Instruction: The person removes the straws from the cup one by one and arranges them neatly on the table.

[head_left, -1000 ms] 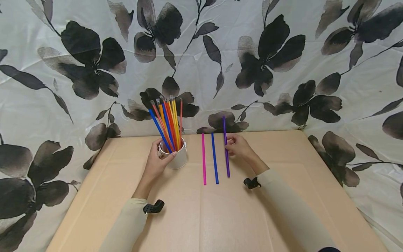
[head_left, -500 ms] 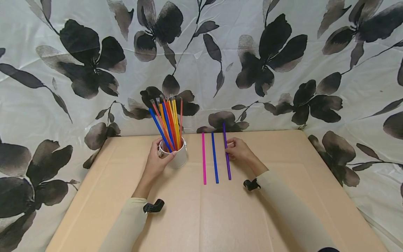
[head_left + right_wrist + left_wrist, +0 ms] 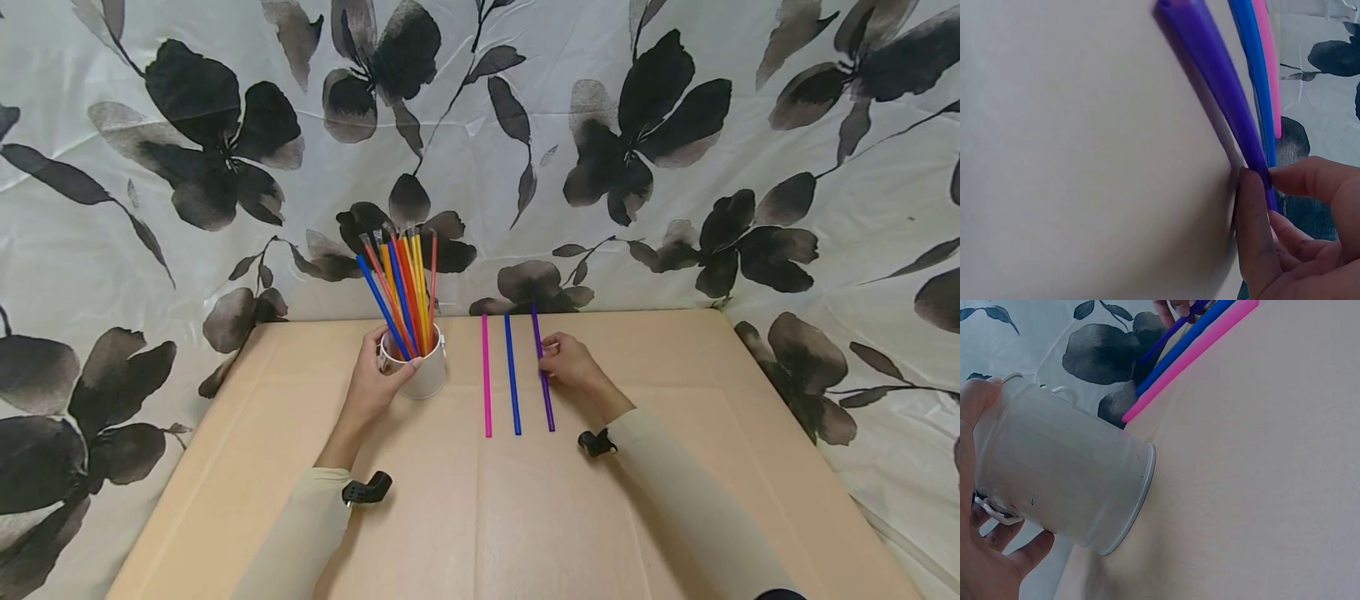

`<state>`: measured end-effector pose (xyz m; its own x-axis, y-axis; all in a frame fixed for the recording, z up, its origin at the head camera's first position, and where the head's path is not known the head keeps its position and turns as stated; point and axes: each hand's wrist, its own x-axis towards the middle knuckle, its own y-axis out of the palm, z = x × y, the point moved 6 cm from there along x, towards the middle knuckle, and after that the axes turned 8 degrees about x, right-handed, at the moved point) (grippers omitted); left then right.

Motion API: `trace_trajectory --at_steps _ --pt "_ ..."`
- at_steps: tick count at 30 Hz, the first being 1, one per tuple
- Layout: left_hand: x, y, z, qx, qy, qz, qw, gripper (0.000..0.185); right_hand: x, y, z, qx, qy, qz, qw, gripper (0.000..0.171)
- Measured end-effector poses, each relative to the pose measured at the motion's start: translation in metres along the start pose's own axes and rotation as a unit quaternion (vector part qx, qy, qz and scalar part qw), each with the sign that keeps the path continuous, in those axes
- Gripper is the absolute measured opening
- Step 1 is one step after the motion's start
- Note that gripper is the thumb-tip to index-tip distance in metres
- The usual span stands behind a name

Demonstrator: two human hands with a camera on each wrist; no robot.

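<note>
My left hand (image 3: pixel 378 379) grips a small white metal pail (image 3: pixel 426 382) by its upper side, thumb near the rim. The left wrist view shows the pail (image 3: pixel 1069 462) with its wire handle folded down one side. Coloured sticks (image 3: pixel 405 292), blue, red, orange and yellow, stand in it, some with pale tips. With thumb and fingertips, my right hand (image 3: pixel 576 362) pinches a purple straw (image 3: pixel 545 392) around its middle; the right wrist view shows the straw (image 3: pixel 1222 87) close over the table. Left of it lie a blue straw (image 3: pixel 512 375) and a pink straw (image 3: pixel 486 375), roughly parallel.
A tan table (image 3: pixel 480 517) spreads beneath both hands, its back edge just behind the straws. Behind it hangs a white cloth (image 3: pixel 480 167) printed with dark flowers. A black wrist camera (image 3: pixel 367 487) is worn at the left sleeve, and another camera (image 3: pixel 597 442) at the right.
The purple straw has come down toward me and tilted slightly, still in my right hand's pinch. My left hand and the pail keep their place.
</note>
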<state>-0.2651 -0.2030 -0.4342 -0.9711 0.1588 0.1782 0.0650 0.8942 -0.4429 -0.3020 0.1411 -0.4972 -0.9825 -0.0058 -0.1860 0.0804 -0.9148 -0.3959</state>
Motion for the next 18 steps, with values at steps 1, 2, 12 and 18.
trace_trajectory --at_steps 1,2,12,18 --pt "-0.0001 -0.0002 -0.0002 0.001 0.000 0.000 1.0000 0.080 -0.0002 0.0006 -0.0001 -0.008 -0.003 -0.005 1.000 0.042" --pt "-0.0001 -0.0002 -0.0005 0.000 0.001 0.000 1.0000 0.080 -0.0002 0.0015 -0.0003 -0.015 -0.006 -0.009 1.000 0.043" --pt "0.0010 0.0000 -0.0003 -0.003 0.005 -0.002 1.0000 0.080 -0.0015 0.0049 -0.0013 -0.050 -0.001 -0.039 0.998 0.040" --pt "0.0012 -0.0005 -0.0001 -0.004 0.009 -0.005 0.9999 0.079 -0.0015 0.0043 -0.0008 -0.050 -0.006 -0.036 0.998 0.040"
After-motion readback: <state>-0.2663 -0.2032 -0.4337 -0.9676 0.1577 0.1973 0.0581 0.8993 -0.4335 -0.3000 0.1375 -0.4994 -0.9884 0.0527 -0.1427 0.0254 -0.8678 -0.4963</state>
